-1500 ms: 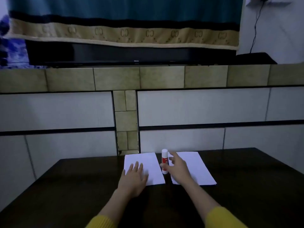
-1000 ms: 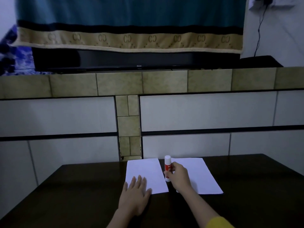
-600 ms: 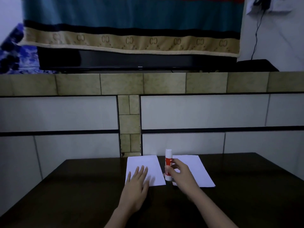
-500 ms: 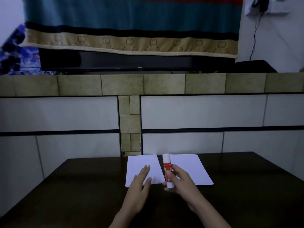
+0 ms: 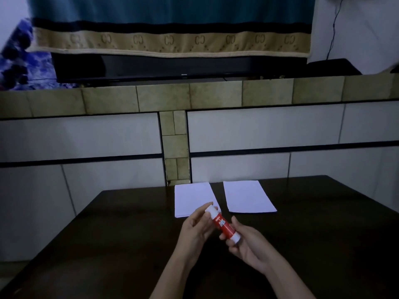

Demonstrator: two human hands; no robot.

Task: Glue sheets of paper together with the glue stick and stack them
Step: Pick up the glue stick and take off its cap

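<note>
Glue stick (image 5: 223, 225): held tilted above the table (image 5: 323, 244), clear of both sheets.
Right hand (image 5: 250, 248): fingers curled round its lower body.
Left hand (image 5: 195, 229): pinches the white cap end.
Risk: cap jerks free — stick drops.
Sheets: left sheet (image 5: 193, 198) and right sheet (image 5: 248, 197) lie unweighted — could shift.

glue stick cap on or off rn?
On. The glue stick shows its white cap in place, the left hand pinching it, the right hand gripping the base.
</note>
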